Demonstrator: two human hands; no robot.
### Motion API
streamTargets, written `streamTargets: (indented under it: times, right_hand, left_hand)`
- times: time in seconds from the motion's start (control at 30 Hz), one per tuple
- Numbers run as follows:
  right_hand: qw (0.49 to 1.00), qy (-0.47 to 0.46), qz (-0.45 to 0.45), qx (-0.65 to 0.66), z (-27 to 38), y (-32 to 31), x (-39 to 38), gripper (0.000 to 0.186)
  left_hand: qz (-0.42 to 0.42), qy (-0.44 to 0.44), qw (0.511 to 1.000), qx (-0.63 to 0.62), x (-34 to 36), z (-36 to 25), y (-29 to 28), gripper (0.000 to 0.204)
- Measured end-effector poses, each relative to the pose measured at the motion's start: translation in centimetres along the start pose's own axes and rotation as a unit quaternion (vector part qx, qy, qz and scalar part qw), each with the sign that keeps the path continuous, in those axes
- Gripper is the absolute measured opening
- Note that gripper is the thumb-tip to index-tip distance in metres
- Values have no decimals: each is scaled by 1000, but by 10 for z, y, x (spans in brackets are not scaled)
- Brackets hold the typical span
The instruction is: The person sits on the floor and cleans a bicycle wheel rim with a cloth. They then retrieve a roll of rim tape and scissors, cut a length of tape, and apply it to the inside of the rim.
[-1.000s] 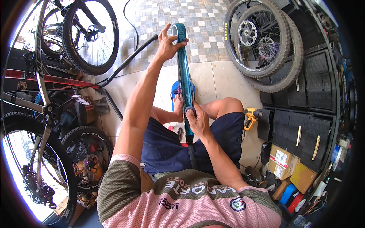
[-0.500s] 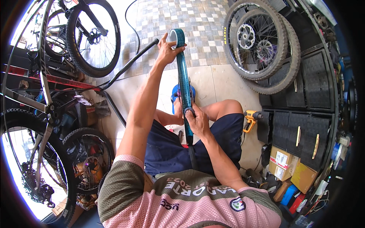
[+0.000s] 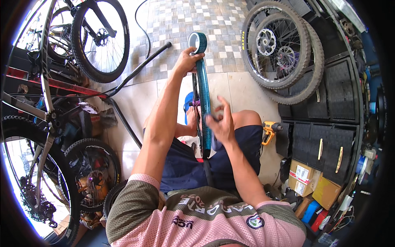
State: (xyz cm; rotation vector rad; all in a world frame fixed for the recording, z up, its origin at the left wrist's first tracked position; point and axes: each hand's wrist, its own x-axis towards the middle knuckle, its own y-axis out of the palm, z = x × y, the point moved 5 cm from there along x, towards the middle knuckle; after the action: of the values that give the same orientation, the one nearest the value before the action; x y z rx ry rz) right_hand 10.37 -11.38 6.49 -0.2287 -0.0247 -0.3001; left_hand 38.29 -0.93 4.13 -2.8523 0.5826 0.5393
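A bicycle wheel rim stands upright between my knees, edge toward me, with teal tape (image 3: 204,92) running along its outer face. My left hand (image 3: 187,61) is closed on the tape roll (image 3: 199,41) at the far end of the rim, thumb against the strip below it. Just right of the rim's near part, my right hand (image 3: 222,126) is off the tape. Its index finger points up and the others curl round what looks like a grey cloth (image 3: 215,142), blurred by motion. Spokes and a purple hub (image 3: 195,103) show left of the rim.
Two tyred wheels (image 3: 284,49) lean at the far right beside black drawers (image 3: 321,144). A yellow heat gun (image 3: 270,132) lies by my right knee, with cardboard boxes (image 3: 303,177) nearer. Bicycles and a black hose (image 3: 135,74) occupy the left side.
My right hand has lifted off the taped rim and moved right, its index finger now raised. My left hand and the tape roll have shifted slightly right.
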Motion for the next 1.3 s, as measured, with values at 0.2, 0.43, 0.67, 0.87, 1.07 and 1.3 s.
streamTargets:
  times: [0.2,0.43,0.67,0.87,1.07,1.3]
  right_hand:
    - [993,119,-14,10,-34,18,148,90]
    - [981,171,14,-90,-30,35,228,97]
    - [986,150,46,-47,2,30,104,81]
    - [995,95,-15,-29,-13,2,-75,90]
    - [987,111,-30,-114,-30,-9,-120,95]
    - [989,1,-115,-97,5,-18,11,81]
  left_hand:
    - [19,-6,1000,-8,1,-2,5,60]
    - [15,-23,999,-35,5,-1,-6,59]
    - [-18,-22,992,-127,8,24,-14,56]
    - [-10,-6,989,-147,2,20,7,38]
    - [-19,24,990,-140,-12,18,5,38]
    - [-88,116,987,-74,-88,20,28,36]
